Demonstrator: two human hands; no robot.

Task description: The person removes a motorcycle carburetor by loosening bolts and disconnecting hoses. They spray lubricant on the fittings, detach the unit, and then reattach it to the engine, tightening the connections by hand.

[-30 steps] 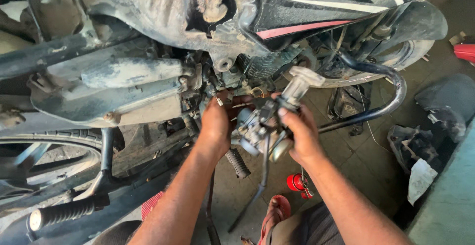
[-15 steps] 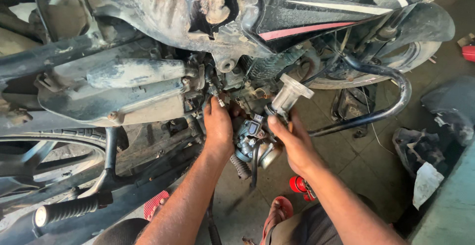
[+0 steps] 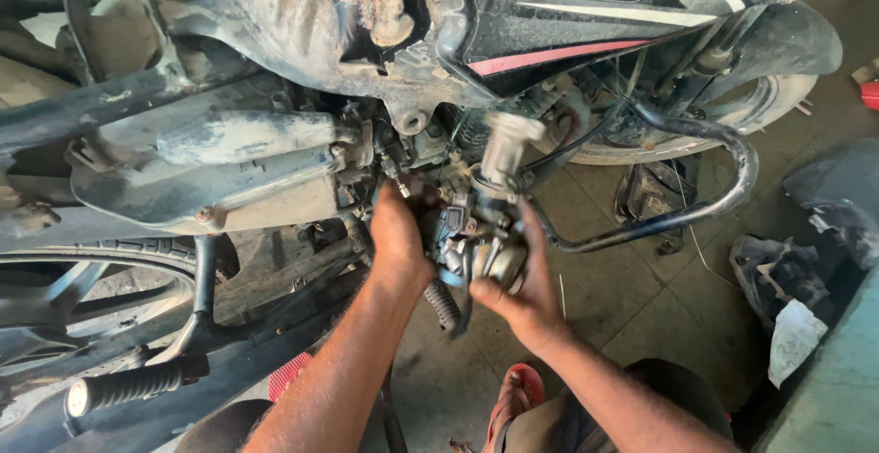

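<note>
A dirty motorcycle (image 3: 275,14) fills the upper part of the head view, its frame and engine (image 3: 211,165) exposed. Both my hands hold a grey metal carburetor (image 3: 481,238) at the engine's side. My left hand (image 3: 398,242) grips its left side, fingers tucked in against the engine. My right hand (image 3: 526,288) cups it from below and the right, thumb on its round bowl. A pale cylindrical cap (image 3: 505,146) sticks up from the carburetor's top. A black ribbed footpeg (image 3: 442,305) hangs just below my hands.
A black tubular crash guard (image 3: 705,201) loops to the right of my hands. The rear tyre (image 3: 82,261) and a black rubber-tipped lever (image 3: 128,386) lie at the lower left. Dark rags and a white scrap (image 3: 792,339) sit on the floor at right. My red sandal (image 3: 513,398) is below.
The view has shifted, and my hands with the carburetor sit slightly lower and closer to the engine. My right hand has slid under the carburetor's bowl.
</note>
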